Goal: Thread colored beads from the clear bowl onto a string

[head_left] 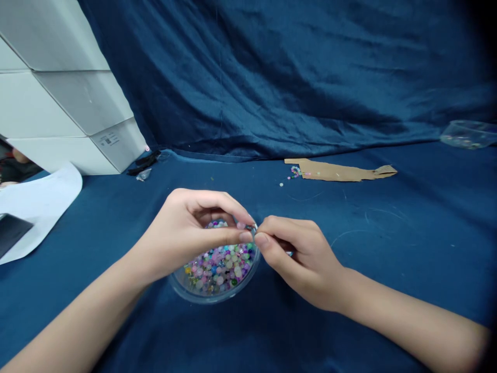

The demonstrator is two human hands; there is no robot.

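Left hand: my left hand (185,233) curls over the bowl, thumb and forefinger pressed together at its far rim, pinching something too small for me to make out.

Right hand: my right hand (301,259) comes in from the right, its fingertips (264,239) almost touching my left fingertips and pinched together just as tightly; a small pale blue glint shows inside the curled fingers.

Bowl: the clear round bowl (205,296) sits directly beneath my hands, on the blue cloth at lower centre.

Beads: mixed round beads (219,268) in pink, green, blue and white fill the bowl.

Centre, farther out: a torn cardboard strip (337,170) lies ahead, with a short beaded string (295,172) at its left end.

Upper right: a clear plastic bag (468,134) holds a few beads.

Left edge: a white paper sheet (42,207) lies under a dark tablet (10,233).

Upper left: white boxes (66,88) stand stacked against the navy velvet backdrop (272,77).
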